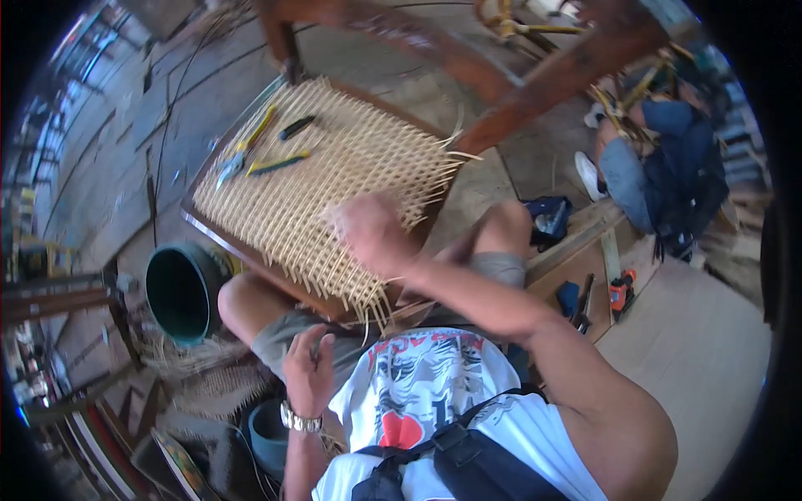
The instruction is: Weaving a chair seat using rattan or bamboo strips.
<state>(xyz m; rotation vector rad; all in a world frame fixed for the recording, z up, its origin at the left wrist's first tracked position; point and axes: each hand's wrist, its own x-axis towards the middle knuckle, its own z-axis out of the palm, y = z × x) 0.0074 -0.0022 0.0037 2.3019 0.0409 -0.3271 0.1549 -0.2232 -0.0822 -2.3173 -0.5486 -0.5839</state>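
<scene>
A woven cane seat [301,196] in a dark wooden frame [238,249] lies tilted across my knees, loose strand ends sticking out along its right and near edges. My right hand [373,234], smeared by motion, is over the near right part of the weave; its fingers do not show clearly. Held low in front of my body, apart from the seat, my left hand [309,367] has its fingers curled in around something small and dark that I cannot make out. Pliers [236,164] with yellow-and-dark handles rest spread on the weave, beside a short dark tool [296,127].
A green bucket [180,292] stands left of my knee, with cane scraps [188,359] below it. Wooden beams [543,83] rise beyond the seat. An orange-and-black tool [621,290] sits at the right near a pale board [685,359]. Another person [652,167] sits at the far right.
</scene>
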